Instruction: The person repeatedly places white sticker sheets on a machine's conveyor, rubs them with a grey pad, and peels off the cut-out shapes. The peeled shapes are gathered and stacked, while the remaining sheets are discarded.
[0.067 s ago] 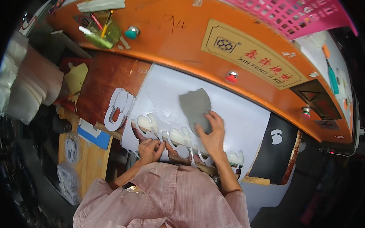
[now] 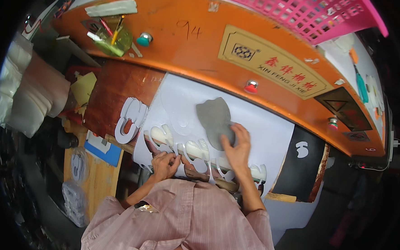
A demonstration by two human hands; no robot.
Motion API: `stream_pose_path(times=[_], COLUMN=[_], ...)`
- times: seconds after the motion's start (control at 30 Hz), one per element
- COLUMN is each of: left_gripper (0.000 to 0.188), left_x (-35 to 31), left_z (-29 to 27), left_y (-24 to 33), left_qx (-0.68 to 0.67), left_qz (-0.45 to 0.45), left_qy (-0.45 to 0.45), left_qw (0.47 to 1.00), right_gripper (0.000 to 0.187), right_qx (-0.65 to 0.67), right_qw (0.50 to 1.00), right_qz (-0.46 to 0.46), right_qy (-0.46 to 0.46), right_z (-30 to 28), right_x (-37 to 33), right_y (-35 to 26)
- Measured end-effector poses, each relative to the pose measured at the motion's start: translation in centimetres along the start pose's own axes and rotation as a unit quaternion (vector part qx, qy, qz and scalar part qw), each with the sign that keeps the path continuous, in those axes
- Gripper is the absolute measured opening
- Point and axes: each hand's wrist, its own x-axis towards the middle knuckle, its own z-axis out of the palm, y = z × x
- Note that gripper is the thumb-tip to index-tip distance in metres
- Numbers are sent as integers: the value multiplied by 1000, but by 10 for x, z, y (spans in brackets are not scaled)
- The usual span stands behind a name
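Note:
A white sheet (image 2: 263,133) with several curved shapes cut out along its near edge lies over the work surface. At that near edge my left hand (image 2: 164,165) is closed, its fingers pinching the sheet's margin. A grey, flat, foot-shaped piece (image 2: 215,119) rests on the sheet. Over the right side of its lower end is my right hand (image 2: 237,149), thumb and fingers apart. The thumb overlaps the grey piece; whether it presses on it, I cannot tell. Through the cut-outs, brownish and pale surfaces show.
An orange machine beam (image 2: 181,47) with red and green buttons crosses beyond the sheet, a pink basket (image 2: 301,12) above it. White cut pieces (image 2: 130,119) are stacked on a reddish-brown board (image 2: 116,89) at left. A black board (image 2: 292,170) lies at right.
My right hand has shifted slightly right over the grey piece's edge. The left hand and the grey piece stay in place.

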Motion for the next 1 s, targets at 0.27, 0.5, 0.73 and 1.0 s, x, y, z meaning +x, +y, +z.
stream_pose_path(times=[0.27, 0.5, 0.73, 1.0], left_gripper=[28, 33, 31, 33], left_x=[64, 141, 189, 180], left_z=[23, 49, 63, 68], left_y=[19, 51, 98, 124], left_qx=[1, -28, 2, -32], left_qz=[-12, -49, -68, -90], left_qy=[1, -21, 15, 14], left_qw=[1000, 998, 998, 995], right_gripper=[21, 21, 22, 34], right_qx=[0, -14, -173, -148], right_qw=[913, 933, 944, 958], right_qz=[-7, -24, 46, 150], right_qy=[407, 359, 277, 195], right_z=[-169, -260, -269, -245], right_x=[65, 99, 45, -4], right_y=[60, 66, 109, 150])
